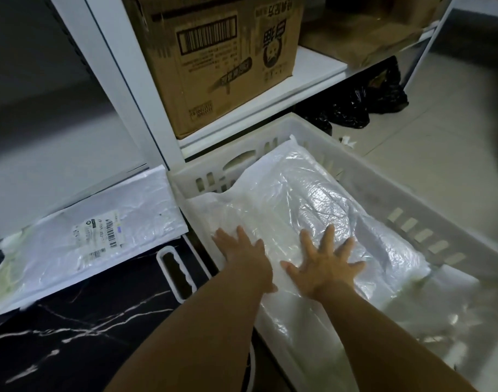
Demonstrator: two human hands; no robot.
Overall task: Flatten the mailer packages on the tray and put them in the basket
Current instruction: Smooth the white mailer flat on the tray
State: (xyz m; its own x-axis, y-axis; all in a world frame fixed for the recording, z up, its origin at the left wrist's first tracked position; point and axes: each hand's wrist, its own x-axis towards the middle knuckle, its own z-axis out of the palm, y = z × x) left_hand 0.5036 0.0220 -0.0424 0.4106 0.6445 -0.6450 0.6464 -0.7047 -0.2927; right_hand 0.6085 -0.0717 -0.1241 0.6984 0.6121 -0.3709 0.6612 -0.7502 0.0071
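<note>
A white slotted plastic basket [383, 188] stands on the floor at centre right. Inside it lies a large clear-white mailer package [304, 193], crinkled and mostly flat, on top of other white packaging. My left hand [246, 257] presses flat on the mailer's near left part, fingers straight. My right hand [325, 263] presses beside it with fingers spread. Another white mailer [81, 244] with a printed shipping label lies to the left on a black marbled tray [81, 329].
A white shelf frame [134, 89] rises behind the basket, holding a brown cardboard box [222, 58]. Black plastic bags [363, 106] sit under the shelf. A white handle loop [175, 273] lies between tray and basket. Pale floor tiles [440, 142] spread to the right.
</note>
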